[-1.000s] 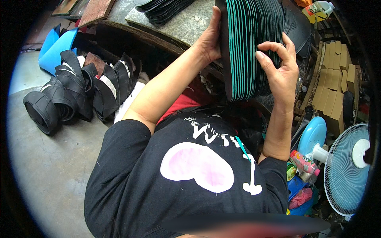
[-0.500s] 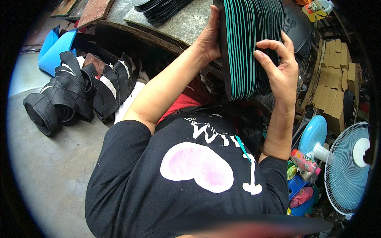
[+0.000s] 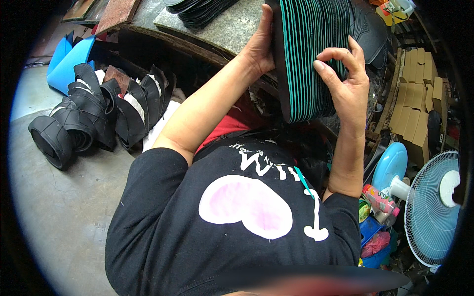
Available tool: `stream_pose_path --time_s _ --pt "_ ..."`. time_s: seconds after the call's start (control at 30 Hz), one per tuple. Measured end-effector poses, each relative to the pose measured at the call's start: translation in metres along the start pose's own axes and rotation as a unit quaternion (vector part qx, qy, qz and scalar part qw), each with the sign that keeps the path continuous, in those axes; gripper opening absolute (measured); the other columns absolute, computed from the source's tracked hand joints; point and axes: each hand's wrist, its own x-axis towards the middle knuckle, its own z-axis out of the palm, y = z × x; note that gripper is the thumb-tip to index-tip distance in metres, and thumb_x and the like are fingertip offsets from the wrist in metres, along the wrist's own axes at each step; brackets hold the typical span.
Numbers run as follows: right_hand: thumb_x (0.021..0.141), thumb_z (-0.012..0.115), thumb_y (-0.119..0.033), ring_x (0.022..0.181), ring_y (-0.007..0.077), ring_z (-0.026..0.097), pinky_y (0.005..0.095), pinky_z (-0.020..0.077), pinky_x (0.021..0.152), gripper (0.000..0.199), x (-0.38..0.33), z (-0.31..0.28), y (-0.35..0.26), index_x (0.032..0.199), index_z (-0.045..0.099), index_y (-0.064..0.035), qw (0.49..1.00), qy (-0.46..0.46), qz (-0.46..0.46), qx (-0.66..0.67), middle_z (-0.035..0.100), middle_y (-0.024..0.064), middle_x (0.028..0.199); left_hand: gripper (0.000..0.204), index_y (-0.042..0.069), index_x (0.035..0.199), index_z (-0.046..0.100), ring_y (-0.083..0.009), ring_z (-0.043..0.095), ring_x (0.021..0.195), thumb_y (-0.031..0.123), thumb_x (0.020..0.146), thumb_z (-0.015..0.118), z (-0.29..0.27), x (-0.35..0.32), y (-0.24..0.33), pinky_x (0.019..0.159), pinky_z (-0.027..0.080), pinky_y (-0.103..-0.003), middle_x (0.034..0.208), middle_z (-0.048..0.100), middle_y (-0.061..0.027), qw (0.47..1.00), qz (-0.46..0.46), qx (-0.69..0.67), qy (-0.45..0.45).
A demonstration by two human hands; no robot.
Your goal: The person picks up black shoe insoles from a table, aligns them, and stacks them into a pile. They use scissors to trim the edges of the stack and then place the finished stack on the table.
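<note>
A thick stack of black sole-shaped sheets with teal edges (image 3: 302,74) stands on edge at the upper middle, in front of me. My left hand (image 3: 261,47) grips its left side, thumb pointing up along the outer black sheet and fingers hidden behind it. My right hand (image 3: 348,79) is at the stack's right part. Its thumb and forefinger are bent towards each other in a pinch over the teal edges, while the other fingers curl back by the stack's right side. Whatever lies between the thumb and forefinger is too small to tell.
More black sole-shaped pieces (image 3: 202,14) lie on the worktable (image 3: 229,37). Black curved bundles (image 3: 84,121) and a blue sheet (image 3: 74,61) rest at left. To the right are cardboard boxes (image 3: 410,111), a fan (image 3: 432,207), a pink bottle (image 3: 380,200) and a plastic jug (image 3: 395,11).
My right thumb and forefinger have shifted slightly left across the teal edges. The stack's lower end has risen a little. My left hand keeps its grip in about the same place.
</note>
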Motion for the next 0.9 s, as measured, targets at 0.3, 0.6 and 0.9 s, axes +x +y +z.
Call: stream_pose_path --time_s 0.3,0.6,0.9 --pt "0.081 0.077 -0.015 0.119 0.0196 0.054 0.0548 0.0154 0.118 0.013 0.0009 0.0012 0.0016 0.093 0.073 -0.0123 1.0 -0.004 -0.012 0.01 0.069 -0.0016 0.09 0.092 0.01 0.136 0.051 -0.0255 0.064 0.11 0.076 0.073 0.059 -0.0051 0.0013 -0.0011 0.091 0.057 -0.044 0.124 0.063 -0.0111 1.0 0.004 0.002 0.009" --pt "0.08 0.078 -0.018 0.117 0.0206 0.055 0.0543 0.0154 0.118 0.015 0.0005 0.0011 -0.0011 0.091 0.072 -0.0111 1.0 -0.005 -0.009 0.002 0.068 -0.002 0.089 0.097 0.008 0.137 0.049 -0.027 0.063 0.112 0.078 0.071 0.059 -0.0026 0.0011 -0.0004 0.093 0.056 -0.045 0.127 0.061 -0.0127 1.0 -0.001 0.003 0.003" --pt "0.079 0.08 -0.018 0.116 0.0206 0.055 0.0534 0.0152 0.119 0.018 0.0018 0.0006 -0.0047 0.092 0.07 -0.0094 1.0 -0.016 -0.007 0.0 0.066 -0.0012 0.089 0.095 0.009 0.137 0.051 -0.0276 0.063 0.114 0.077 0.072 0.06 -0.0002 -0.0004 -0.0002 0.095 0.055 -0.046 0.129 0.061 -0.0133 1.0 -0.004 -0.002 0.008"
